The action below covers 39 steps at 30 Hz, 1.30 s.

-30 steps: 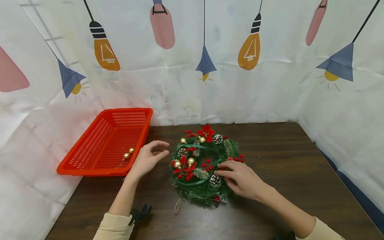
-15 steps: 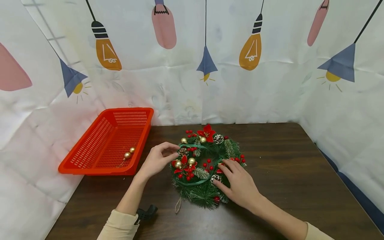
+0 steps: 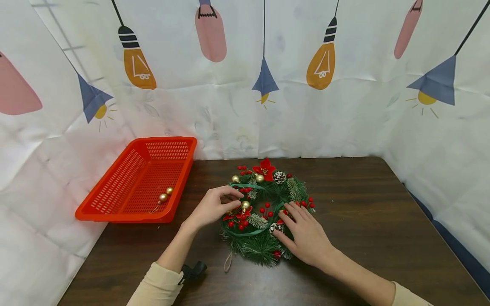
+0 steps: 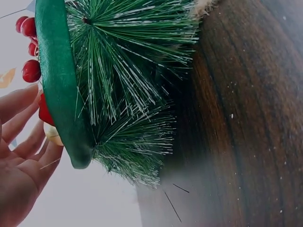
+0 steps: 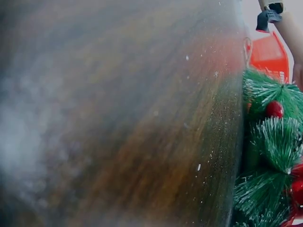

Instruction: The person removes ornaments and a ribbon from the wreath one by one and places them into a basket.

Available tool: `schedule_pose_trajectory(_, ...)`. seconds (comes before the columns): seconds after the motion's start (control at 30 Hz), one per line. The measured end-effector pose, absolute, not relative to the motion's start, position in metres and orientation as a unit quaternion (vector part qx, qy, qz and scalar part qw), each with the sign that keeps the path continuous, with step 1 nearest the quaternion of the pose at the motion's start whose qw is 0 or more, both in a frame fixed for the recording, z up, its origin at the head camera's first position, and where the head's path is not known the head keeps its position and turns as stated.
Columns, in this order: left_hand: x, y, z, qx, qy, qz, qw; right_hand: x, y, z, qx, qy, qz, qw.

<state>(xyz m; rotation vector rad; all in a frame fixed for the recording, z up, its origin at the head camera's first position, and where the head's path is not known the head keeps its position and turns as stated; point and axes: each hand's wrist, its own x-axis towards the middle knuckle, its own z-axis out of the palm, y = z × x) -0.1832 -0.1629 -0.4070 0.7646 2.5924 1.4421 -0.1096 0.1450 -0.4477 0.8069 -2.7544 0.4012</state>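
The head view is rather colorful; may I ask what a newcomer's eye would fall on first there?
Probably the bright red perforated basket at left, where two gold baubles lie. Next would come the Christmas wreath near the middle of the dark table, a red poinsettia on its far edge.

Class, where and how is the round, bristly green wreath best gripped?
Probably pinch the wreath by its near edge, coming low from the near side: it looks sparsely decorated there, while shiny gold balls and red pointed-petal flowers crowd its left and far parts.
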Motion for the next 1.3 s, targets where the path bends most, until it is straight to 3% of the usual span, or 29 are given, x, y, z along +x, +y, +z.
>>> schedule_pose_trajectory(0.8, -0.181, -0.147, -0.403, 0.301, 0.875, 0.377, 0.042, -0.113, 0.149, -0.448, 0.282, -0.942, 0.135, 0.120)
schedule_pose_trajectory(1.3, -0.179, -0.153, -0.406, 0.280, 0.844, 0.456, 0.040, -0.112, 0.149, -0.446, 0.284, -0.941, 0.141, 0.117)
